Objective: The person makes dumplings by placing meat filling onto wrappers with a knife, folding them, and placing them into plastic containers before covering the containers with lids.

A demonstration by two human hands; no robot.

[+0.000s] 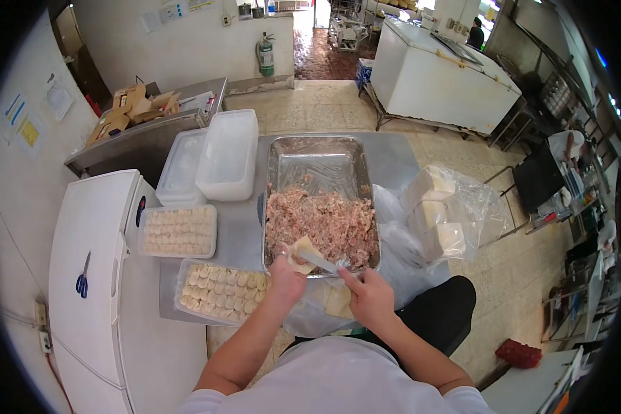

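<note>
In my left hand [288, 277] is a thin dough wrapper [306, 248], held over the near edge of a deep metal tray [315, 140]. My right hand [370, 297] grips a flat-bladed knife [321, 262], its tip resting at the wrapper. Whether filling lies on the wrapper is hard to make out. Raw minced meat [321, 217] fills the near part of the tray. Square wrappers [338, 301] lie on plastic just below my right hand. Left of my left hand, a plastic container holds rows of folded dumplings [224, 288].
A second container of dumplings [178, 231] sits farther left, with stacked plastic tubs [228, 155] behind it. Bagged stacks of wrappers [435, 214] stand at the table's right. A white refrigerator [83, 276] borders the left; a chest freezer [441, 79] is at the back.
</note>
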